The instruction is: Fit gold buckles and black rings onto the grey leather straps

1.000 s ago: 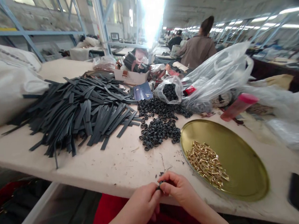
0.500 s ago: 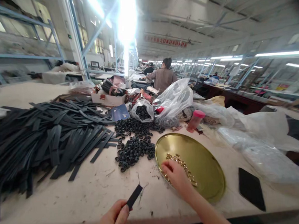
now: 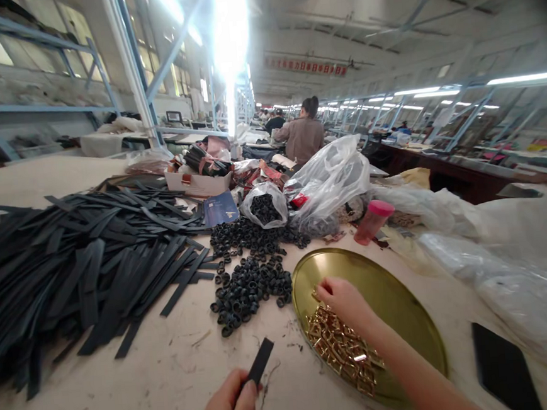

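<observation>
My left hand is closed around a short black strap, whose flat end points up and away over the table. Above the far left part of a round gold tray, my right hand is pinched shut. A small gold buckle shows at its fingertips. Just below that hand, a heap of gold buckles lies in the tray. Left of the tray sits a pile of small black loops.
A large heap of black straps covers the left side. Behind the loops are an open plastic bag of loops, a blue card and a pink-lidded jar. A black phone-like slab lies at right. A person sits farther back.
My right hand has lifted from among the buckles toward the tray's far side, uncovering the heap, with a buckle at its fingertips. My left hand still holds the strap. The view has shifted slightly.
</observation>
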Available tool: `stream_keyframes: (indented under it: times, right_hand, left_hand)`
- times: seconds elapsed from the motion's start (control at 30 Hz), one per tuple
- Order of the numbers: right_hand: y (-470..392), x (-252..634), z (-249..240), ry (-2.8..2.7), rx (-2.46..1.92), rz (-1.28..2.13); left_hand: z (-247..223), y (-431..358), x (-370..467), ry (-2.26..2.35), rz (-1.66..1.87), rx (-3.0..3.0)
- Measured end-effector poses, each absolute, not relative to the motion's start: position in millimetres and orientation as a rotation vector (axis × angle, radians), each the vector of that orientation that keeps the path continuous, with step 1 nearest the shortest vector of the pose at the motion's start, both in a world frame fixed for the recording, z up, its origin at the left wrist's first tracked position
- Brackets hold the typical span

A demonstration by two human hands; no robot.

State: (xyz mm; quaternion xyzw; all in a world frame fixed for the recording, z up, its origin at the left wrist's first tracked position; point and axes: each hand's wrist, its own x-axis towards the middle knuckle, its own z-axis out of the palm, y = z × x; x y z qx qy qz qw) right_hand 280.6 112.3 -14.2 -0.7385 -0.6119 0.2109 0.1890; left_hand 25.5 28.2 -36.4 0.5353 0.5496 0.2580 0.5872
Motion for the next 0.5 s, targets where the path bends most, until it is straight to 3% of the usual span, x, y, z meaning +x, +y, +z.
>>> stream_keyframes:
  times: [0.23, 0.5]
  right_hand:
    - [56, 208, -13, -1.370, -1.301, 1.485]
    - [21, 178, -31, -0.899, -0.986, 1.772]
  left_hand:
    - [-15, 57, 47, 1.123, 0.691, 1.049]
    - [-4, 24, 41, 0.979, 0.781, 0.730]
